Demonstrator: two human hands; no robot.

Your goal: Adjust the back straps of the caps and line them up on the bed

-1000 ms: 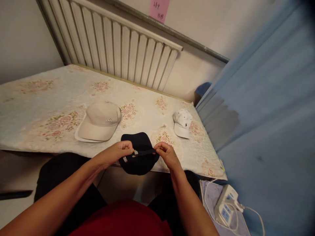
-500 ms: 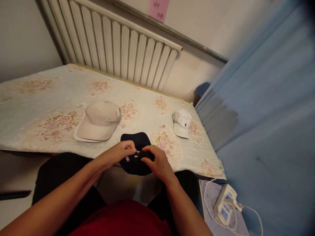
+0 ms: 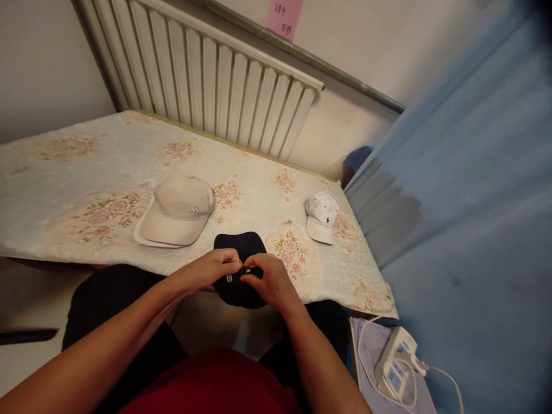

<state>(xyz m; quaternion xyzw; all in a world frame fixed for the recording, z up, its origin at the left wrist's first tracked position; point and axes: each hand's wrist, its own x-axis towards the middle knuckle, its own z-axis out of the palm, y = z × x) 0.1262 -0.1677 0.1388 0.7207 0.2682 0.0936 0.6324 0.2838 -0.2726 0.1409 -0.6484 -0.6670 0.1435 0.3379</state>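
Note:
A black cap (image 3: 241, 244) is held at the bed's near edge, between my knees, with its back strap uppermost. My left hand (image 3: 219, 266) is closed, thumb and fingers pinched on the strap near its middle. Close beside it, my right hand (image 3: 272, 280) pinches the other part of the strap, where a small metal buckle (image 3: 248, 270) shows between the fingers. A second shiny metal piece (image 3: 229, 278) shows just below my left thumb. The fingertips hide much of the strap.
A beige cap (image 3: 176, 207) lies on another pale brim to the left on the floral bedspread (image 3: 254, 201). Farther right sits a white cap (image 3: 321, 215). A radiator (image 3: 215, 86) lines the wall. A blue curtain (image 3: 452, 201) and a power strip (image 3: 395, 362) with cables are at right.
My right hand has moved in towards my left, and the buckle has shifted right along the strap to its fingertips. The view has shifted slightly.

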